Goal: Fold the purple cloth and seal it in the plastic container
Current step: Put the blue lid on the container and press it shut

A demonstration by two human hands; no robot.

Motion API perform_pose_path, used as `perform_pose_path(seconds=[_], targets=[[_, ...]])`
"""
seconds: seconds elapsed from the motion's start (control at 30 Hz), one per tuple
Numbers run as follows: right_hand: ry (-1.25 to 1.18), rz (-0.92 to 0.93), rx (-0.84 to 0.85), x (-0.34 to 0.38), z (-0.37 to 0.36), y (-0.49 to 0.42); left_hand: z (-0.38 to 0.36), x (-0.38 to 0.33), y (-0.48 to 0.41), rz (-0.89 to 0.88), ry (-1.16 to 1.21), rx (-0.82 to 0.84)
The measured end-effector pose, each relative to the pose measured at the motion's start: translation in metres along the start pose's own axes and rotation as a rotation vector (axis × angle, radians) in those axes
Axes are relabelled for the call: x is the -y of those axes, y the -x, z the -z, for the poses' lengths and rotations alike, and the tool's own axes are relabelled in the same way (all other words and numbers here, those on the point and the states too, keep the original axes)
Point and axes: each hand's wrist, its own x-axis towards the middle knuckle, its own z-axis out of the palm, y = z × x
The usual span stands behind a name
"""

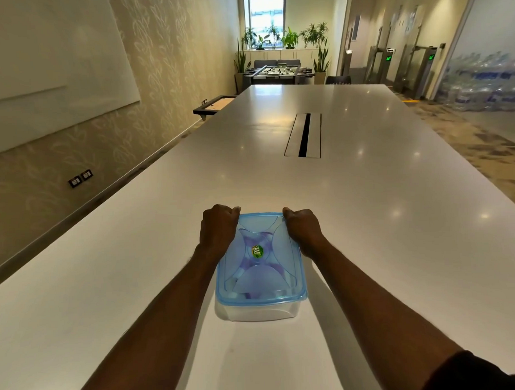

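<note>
- Head view: the plastic container [256,310] is sitting near the table's [368,220] near edge, with its blue lid [261,285] on top.
- The left hand [218,229] is curling closed over the lid's far left corner.
- The right hand [302,226] is curling closed over the far right corner.
- The purple cloth [251,260] is lying inside, looking blurry through the lid.

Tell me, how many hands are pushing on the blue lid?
2. The left hand presses the far left corner of the blue lid, and the right hand presses the far right corner. No other hands are in view.
</note>
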Motion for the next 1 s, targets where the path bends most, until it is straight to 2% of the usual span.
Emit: perform_pose_path(seconds=[0.3, 0.43, 0.6, 0.8, 1.0], targets=[[0.021, 0.05, -0.072, 0.0, 0.003, 0.012, 0.0, -0.001, 0.002, 0.008, -0.007, -0.021], [0.199, 0.152, -0.077, 0.004, 0.003, 0.023, 0.001, -0.003, 0.004, 0.021, -0.03, -0.046], [0.466, 0.186, 0.014, 0.001, -0.005, 0.048, 0.002, -0.003, 0.005, -0.006, -0.06, -0.057], [0.356, 0.161, 0.088, 0.0, -0.002, 0.059, 0.006, -0.004, 0.006, -0.006, -0.077, -0.064], [0.396, 0.21, 0.071, 0.001, -0.001, 0.062, 0.008, -0.004, 0.006, 0.0, -0.063, -0.07]])
